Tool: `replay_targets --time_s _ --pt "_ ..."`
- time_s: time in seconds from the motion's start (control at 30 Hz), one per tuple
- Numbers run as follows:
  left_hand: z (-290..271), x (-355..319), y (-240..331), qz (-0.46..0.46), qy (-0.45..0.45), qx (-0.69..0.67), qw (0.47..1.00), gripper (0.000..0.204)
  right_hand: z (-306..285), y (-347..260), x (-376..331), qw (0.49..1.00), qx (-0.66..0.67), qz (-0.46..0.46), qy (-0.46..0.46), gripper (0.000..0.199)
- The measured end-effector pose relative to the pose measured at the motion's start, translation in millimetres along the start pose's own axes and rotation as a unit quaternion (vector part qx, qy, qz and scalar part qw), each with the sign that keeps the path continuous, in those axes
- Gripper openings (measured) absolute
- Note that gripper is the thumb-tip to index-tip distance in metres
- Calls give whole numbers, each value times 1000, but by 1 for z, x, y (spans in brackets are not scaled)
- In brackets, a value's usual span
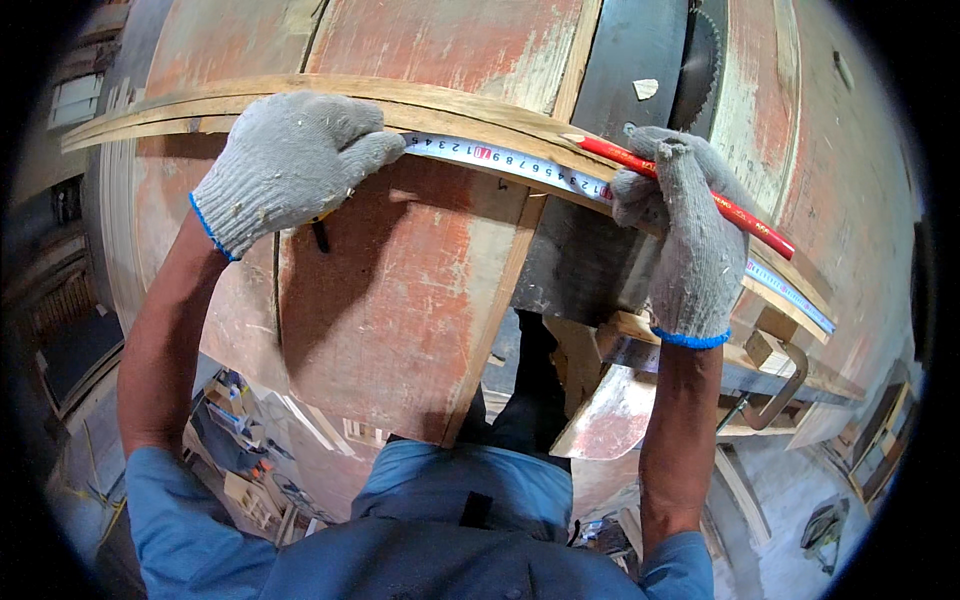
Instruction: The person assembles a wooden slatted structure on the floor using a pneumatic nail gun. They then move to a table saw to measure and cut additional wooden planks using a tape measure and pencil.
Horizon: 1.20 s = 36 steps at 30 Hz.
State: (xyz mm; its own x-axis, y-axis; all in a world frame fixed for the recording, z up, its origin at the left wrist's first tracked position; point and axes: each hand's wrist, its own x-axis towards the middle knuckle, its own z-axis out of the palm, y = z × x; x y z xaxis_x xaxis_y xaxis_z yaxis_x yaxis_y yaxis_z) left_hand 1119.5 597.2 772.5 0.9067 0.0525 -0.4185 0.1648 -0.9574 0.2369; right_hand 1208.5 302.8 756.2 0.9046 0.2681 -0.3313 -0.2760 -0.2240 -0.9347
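Observation:
Both my hands wear grey knit gloves with blue cuffs. A long wooden strip (440,98) lies across the worn reddish table (400,300), and an extended tape measure (500,158) runs along its near edge. My left hand (295,165) is closed on the tape measure at the strip's left part; a yellow and black bit shows below the palm, and the rest of the case is hidden. At the right, my right hand (692,215) pinches a red pencil (760,232), its sharpened tip pointing left over the strip. The fingers of that hand rest against the tape and the strip.
Beyond my right hand, a toothed circular saw blade (712,75) stands up from a dark metal plate (635,50) holding a pale chip (646,89). A C-clamp (785,395) grips a wooden block (765,352) at the near right edge. Wood offcuts (255,495) litter the floor at left.

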Motion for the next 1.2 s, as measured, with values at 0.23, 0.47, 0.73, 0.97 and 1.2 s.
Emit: replay_targets --time_s 0.23,0.47,0.73,0.97,1.2 --pt "-3 -1 4 -10 -18 13 1000 32 25 -1 2 998 45 3 -38 21" --pt "3 -1 0 25 19 29 999 34 24 0 4 999 15 -3 -45 22" --pt "5 -2 0 28 30 35 999 34 25 -3 5 998 -20 -3 -54 23" --pt "3 -3 -1 27 21 31 999 32 23 0 6 1000 -15 -17 -9 22" --pt "6 -3 -3 34 30 35 998 31 23 -1 5 1000 -18 -22 3 22"
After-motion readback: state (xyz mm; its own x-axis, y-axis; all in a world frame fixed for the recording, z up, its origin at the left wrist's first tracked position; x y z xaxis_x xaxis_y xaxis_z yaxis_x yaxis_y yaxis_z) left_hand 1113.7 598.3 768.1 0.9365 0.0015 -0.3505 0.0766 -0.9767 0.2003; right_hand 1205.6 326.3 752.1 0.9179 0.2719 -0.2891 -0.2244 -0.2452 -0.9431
